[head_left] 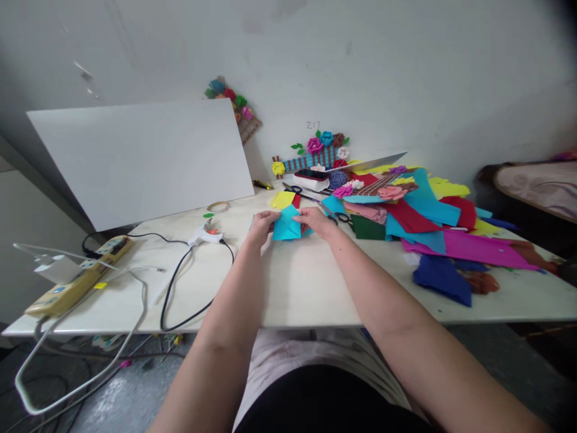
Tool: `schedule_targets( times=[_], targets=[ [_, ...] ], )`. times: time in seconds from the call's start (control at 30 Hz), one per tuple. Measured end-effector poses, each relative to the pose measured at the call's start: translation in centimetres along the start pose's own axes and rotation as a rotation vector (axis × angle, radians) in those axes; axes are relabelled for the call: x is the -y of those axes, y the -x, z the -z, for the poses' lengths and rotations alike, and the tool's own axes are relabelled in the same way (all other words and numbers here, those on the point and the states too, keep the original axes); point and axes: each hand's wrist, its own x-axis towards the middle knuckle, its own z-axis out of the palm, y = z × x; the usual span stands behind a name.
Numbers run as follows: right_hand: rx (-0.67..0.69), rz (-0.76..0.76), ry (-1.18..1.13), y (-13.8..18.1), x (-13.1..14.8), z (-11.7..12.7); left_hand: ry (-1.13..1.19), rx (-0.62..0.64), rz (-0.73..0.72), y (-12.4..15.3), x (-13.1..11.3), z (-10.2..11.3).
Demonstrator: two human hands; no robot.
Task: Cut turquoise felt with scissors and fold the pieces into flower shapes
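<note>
A folded piece of bright blue craft paper (286, 224) is held just above the table, one side in each hand. My left hand (262, 227) pinches its left edge, and my right hand (318, 221) pinches its upper right corner. Behind it lie a yellow piece (283, 199) and a bit of red (296, 201). Black-handled scissors (345, 218) rest just right of my right hand. Left of my left hand, a white hot glue gun (207, 234) stands on the table with its black cord trailing.
A yellow power strip (85, 276) with a white charger (56, 269) and loose cables occupies the left side. A large white board (144, 162) leans on the wall. Coloured sheets (419, 216) pile up at right; a phone on a white box (312, 178) sits behind.
</note>
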Motion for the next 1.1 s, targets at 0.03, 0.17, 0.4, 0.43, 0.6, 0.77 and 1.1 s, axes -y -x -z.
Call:
schedule_targets(
  times=[0.03, 0.17, 0.4, 0.43, 0.6, 0.77, 1.1],
  targets=[
    [-0.002, -0.002, 0.005, 0.02, 0.03, -0.01, -0.015, 0.009, 0.004, 0.09, -0.05, 0.03],
    [-0.062, -0.018, 0.020, 0.14, 0.29, -0.18, -0.023, 0.049, -0.004, 0.27, -0.24, 0.13],
    [-0.148, -0.011, -0.019, 0.12, 0.29, -0.28, -0.021, 0.143, -0.008, 0.09, -0.27, 0.57],
    [-0.154, -0.010, -0.019, 0.09, 0.27, -0.25, -0.019, 0.151, -0.002, 0.11, -0.30, 0.60],
    [-0.165, 0.004, -0.033, 0.07, 0.32, -0.18, 0.013, 0.166, 0.018, 0.49, -0.63, 0.46],
    [-0.166, -0.002, -0.059, 0.14, 0.33, -0.20, 0.024, 0.151, 0.025, 0.64, -0.70, 0.37],
    [-0.160, -0.024, -0.118, 0.10, 0.17, -0.04, 0.040, 0.117, 0.050, 0.23, -0.30, 0.35]
  ],
)
